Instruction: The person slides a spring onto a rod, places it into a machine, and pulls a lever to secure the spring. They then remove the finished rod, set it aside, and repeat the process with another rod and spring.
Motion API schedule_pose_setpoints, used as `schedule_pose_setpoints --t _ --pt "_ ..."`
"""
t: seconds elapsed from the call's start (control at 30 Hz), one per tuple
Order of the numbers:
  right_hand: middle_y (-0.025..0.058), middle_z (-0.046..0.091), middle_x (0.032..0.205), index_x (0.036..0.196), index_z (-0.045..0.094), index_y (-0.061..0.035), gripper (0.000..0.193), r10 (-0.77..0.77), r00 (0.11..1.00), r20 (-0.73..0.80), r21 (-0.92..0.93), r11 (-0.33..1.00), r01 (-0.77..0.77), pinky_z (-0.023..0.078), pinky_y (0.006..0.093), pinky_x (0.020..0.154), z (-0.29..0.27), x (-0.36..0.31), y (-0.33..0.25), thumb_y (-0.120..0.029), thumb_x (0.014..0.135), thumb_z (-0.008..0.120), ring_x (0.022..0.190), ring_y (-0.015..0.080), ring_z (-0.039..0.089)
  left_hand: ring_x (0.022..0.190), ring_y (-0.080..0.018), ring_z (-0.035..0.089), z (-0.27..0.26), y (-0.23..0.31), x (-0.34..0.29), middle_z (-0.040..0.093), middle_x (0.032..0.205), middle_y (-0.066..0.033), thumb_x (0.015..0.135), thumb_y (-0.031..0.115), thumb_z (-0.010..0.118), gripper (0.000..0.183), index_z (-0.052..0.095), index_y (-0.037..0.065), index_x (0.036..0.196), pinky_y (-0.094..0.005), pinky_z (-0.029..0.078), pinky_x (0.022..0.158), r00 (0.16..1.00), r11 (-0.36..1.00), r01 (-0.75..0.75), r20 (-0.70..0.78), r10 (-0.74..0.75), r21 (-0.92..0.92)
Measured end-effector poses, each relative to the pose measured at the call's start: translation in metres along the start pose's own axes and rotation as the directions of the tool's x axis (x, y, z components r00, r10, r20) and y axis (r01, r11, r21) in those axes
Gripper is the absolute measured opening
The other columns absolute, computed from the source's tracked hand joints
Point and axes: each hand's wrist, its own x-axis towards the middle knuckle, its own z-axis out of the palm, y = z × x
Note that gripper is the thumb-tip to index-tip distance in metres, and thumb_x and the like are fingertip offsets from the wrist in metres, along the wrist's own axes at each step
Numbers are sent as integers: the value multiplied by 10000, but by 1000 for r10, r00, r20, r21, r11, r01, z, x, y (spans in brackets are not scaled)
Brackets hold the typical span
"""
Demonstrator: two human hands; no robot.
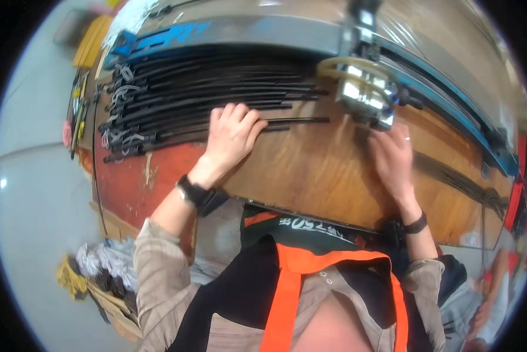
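Note:
Several long black cables (175, 105) lie side by side across the left of the wooden bench, with black end fittings and pale ties (125, 94) at their left ends. My left hand (234, 132) is closed at the near side of the bundle, its fingers curled around one black cable (301, 120) whose free end points right. Just below a shiny metal clamping device (366, 94) with a yellowish tube is my right hand (392, 158). Its fingers bend close against the device's lower end; they are blurred and partly hidden, so what they hold cannot be made out.
A blue-grey metal rail (263, 32) runs along the far side of the bench (310, 170). At the right, a dark coil of thin cord (492, 199) lies near a red upright piece (517, 202). Crumpled bags (102, 267) sit on the floor at the left.

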Motion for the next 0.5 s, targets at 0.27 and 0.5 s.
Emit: schedule_pose_setpoints --t 0.27,0.5 --pt "135 654 945 957 680 -15 135 95 983 160 -46 995 -88 509 363 708 8 1 -16 -55 828 681 841 292 635 727 -269 549 0 2 -4 504 773 -83 871 144 654 134 550 61 891 -372 488 602 985 970 -138 74 156 -202" --pt "138 691 835 970 705 -31 147 265 954 139 340 892 -297 529 337 658 4 -12 -15 -128 860 694 739 256 679 729 -265 564 -28 46 15 505 776 -93 862 119 667 136 582 56 947 -376 494 597 956 956 -150 208 205 -251"
